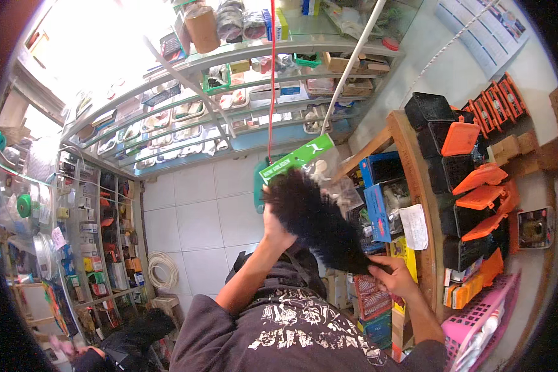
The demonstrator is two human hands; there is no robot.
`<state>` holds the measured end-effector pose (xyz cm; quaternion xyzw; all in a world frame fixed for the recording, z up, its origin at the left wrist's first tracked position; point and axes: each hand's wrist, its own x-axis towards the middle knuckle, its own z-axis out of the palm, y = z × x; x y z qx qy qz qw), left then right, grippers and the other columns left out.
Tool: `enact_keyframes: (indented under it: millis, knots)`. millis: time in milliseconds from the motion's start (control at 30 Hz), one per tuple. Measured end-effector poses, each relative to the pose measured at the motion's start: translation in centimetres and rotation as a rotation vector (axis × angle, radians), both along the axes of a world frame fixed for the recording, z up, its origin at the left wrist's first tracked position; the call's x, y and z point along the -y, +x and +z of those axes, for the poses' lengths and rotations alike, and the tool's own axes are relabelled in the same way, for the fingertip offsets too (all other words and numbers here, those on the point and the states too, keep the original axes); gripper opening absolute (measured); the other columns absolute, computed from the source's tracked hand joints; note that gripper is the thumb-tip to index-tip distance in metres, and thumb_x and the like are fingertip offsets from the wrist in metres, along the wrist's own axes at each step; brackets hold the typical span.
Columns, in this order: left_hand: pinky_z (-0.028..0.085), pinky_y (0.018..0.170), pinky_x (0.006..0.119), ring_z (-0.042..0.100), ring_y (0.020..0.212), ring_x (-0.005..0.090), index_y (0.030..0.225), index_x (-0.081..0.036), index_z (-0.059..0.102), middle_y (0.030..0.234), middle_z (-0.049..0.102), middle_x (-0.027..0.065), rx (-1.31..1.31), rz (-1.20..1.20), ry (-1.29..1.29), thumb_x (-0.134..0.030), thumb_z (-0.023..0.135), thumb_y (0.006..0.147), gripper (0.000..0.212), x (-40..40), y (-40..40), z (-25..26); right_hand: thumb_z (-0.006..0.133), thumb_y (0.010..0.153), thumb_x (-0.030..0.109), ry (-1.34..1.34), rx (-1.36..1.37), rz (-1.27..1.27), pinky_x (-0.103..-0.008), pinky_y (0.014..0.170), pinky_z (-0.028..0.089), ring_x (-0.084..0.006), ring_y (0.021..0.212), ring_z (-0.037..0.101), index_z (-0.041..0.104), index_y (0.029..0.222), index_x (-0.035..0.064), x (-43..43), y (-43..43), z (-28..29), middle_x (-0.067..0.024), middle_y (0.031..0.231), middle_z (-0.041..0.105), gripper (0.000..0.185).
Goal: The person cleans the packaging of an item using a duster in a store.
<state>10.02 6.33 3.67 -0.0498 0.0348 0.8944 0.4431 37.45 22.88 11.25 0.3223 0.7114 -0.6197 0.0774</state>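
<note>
A black fluffy duster (318, 223) lies slantwise before my chest. My right hand (393, 275) grips its lower right end, with the handle mostly hidden in the fingers. Behind its upper left end, my left hand (276, 228) is raised, the fingers largely covered by the bristles. A clear plastic packet with a green printed header (297, 157) stands just above the duster, close to the left fingertips; it seems held there, though the grip is hidden. Small pale parts show inside the packet.
A glass display counter (242, 100) with trays runs across the front. Shelves of boxed goods (93, 232) line the left, near a coiled cable (162, 270). Black bins with orange flaps (460, 186) and a pink basket (481, 316) are at right. Another person's dark sleeve (130, 339) shows lower left.
</note>
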Motion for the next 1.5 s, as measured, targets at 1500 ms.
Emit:
enact_keyframes:
  millis: [1500]
  knots:
    - [0.050,0.098,0.056,0.053,0.125,0.0366,0.130,-0.016,0.048,0.141,0.049,0.0154,-0.233,0.090,-0.186,-0.057,0.030,0.103,0.053,2.9,-0.1,-0.8,0.068,0.092,0.011,-0.400,-0.002,-0.355,-0.0255,0.038,0.035,-0.0102,0.048,0.051,0.063,0.115,0.0016,-0.2,-1.1,2.0,-0.0053,0.071,0.063,0.025]
